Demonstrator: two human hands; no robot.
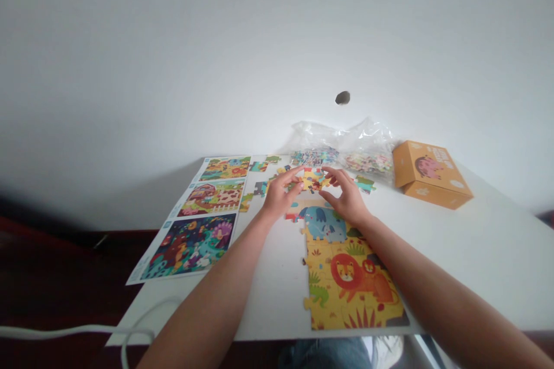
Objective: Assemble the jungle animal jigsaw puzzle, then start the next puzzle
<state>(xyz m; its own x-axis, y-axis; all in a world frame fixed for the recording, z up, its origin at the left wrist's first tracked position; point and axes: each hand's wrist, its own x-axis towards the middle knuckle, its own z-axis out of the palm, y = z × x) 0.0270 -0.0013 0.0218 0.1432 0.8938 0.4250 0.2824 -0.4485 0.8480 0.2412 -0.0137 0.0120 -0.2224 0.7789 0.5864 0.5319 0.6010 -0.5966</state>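
A partly joined puzzle (346, 271) with lions and elephants lies at the front middle of the white table. Just beyond it are my left hand (283, 191) and my right hand (344, 191), facing each other. Between them is a small group of yellow and red puzzle pieces (312, 180). My left thumb and forefinger close on the left edge of these pieces. The fingers of my right hand are apart at their right side, thumb below and forefinger above; whether they touch the pieces is unclear. Loose pieces (258, 166) are scattered behind and left of my hands.
A sheet with three printed pictures (201, 248) lies at the left. Clear bags of pieces (367, 150) rest against the wall, beside an orange box (433, 173) at the back right. A white cable (78, 330) crosses the front left corner.
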